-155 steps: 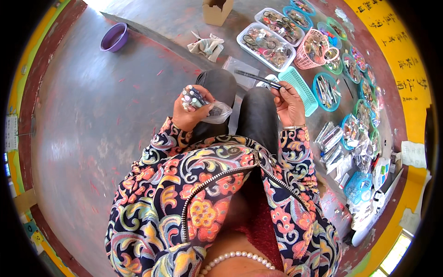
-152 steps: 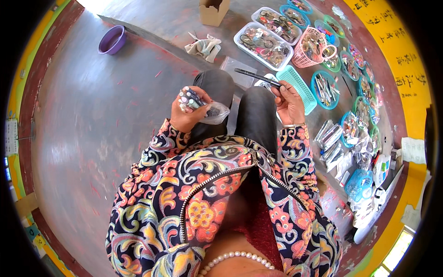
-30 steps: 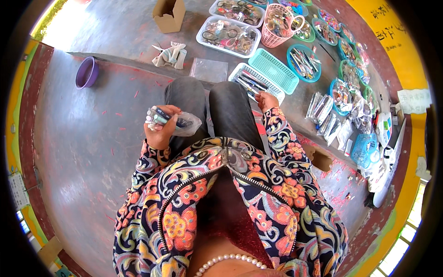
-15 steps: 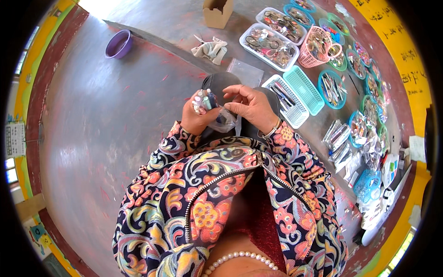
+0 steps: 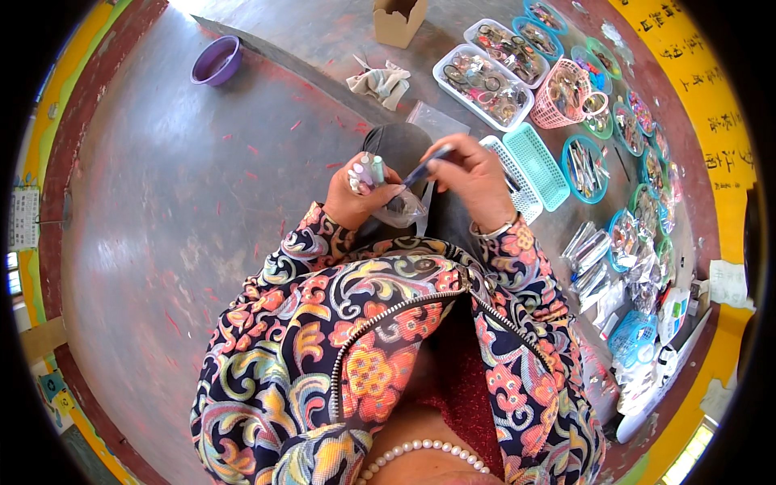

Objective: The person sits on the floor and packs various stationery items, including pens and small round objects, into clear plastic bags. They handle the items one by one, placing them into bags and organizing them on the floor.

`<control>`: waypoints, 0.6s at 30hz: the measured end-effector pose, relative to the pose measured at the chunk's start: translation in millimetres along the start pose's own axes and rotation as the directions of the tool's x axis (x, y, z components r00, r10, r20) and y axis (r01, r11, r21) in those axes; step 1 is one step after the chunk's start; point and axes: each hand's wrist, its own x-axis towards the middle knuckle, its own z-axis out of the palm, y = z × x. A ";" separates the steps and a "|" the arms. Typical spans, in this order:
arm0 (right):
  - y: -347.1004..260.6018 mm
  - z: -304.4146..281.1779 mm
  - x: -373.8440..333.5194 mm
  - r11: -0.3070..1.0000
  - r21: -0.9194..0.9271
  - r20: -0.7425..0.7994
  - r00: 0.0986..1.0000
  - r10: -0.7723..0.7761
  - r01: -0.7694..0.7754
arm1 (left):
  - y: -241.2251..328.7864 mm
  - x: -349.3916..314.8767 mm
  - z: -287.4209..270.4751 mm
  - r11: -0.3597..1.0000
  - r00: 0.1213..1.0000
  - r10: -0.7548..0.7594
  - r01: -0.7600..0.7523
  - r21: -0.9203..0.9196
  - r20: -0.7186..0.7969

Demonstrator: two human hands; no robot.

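Observation:
My left hand [image 5: 349,200] is closed around an upright bundle of slim pens [image 5: 369,171] with pale white, lilac and green ends. A crumpled clear plastic bag [image 5: 406,212] hangs below the bundle, next to the same hand. My right hand [image 5: 478,179] pinches a dark blue pen [image 5: 419,170]. That pen slants down toward the bundle, its lower end close to my left thumb. Both hands are over my lap, above my dark trousers [image 5: 398,141]. Whether the bundle's lower part sits inside the bag is hidden by my fingers.
Beside my right hand stand a white basket [image 5: 529,208] holding dark pens and a teal basket [image 5: 536,166]. Further right are a round blue basket [image 5: 602,184] of pens, bagged pens [image 5: 588,249] and several trays. A cloth [image 5: 381,83] and purple basin [image 5: 217,61] lie ahead.
My right hand has moved slightly right, away from the bundle, and now has a dark blue pen in its fingers. My left hand keeps its hold on the bundle. The whole view has shifted slightly.

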 end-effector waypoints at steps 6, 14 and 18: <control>11.2 -50.5 -5.2 0.829 0.546 -0.215 0.977 0.003 0.118 | -3.3 0.4 -1.9 0.999 0.996 0.001 -0.004 -0.037 -0.090; 47.4 -78.0 -12.8 0.700 0.700 -0.242 0.969 0.040 0.145 | -7.3 1.3 -2.9 0.998 0.992 0.070 -0.069 0.016 -0.102; 52.8 -80.5 -14.8 0.715 0.680 -0.263 0.964 0.031 0.162 | -5.0 2.0 -2.9 0.996 0.993 0.074 -0.068 0.064 -0.096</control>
